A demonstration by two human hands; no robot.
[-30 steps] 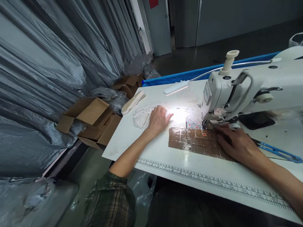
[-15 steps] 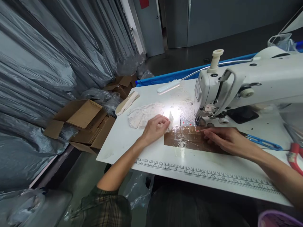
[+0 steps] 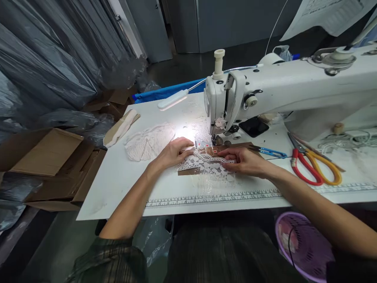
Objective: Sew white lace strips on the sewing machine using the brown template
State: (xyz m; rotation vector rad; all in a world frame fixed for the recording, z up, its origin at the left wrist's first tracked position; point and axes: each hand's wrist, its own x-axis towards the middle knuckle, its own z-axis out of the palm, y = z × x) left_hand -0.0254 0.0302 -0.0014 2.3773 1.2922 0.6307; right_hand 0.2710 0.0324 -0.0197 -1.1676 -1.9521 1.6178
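A strip of white lace [image 3: 213,167] with a scalloped band lies across a brown sheet [image 3: 188,171] on the sewing table. My left hand [image 3: 173,152] is closed on the lace's left end, fingertips at its upper edge. At the right end, my right hand [image 3: 243,161] pinches the lace between thumb and fingers. Just behind the lace are the presser foot and needle area of a white sewing machine [image 3: 215,137]. A grey plate with red marks [image 3: 203,145] sits between the hands and the machine.
Gathered pale lace [image 3: 147,143] and a folded cloth strip [image 3: 122,127] lie to the left. A lamp [image 3: 172,99] lights the work. On the right are blue thread snips [image 3: 272,152] and scissors with red and orange handles [image 3: 308,167]. A purple basket [image 3: 304,243] stands below.
The view has swung right. The lace now lies spread over the brown sheet. My right hand has gone from the sheet to the lace; my left hand still holds lace.
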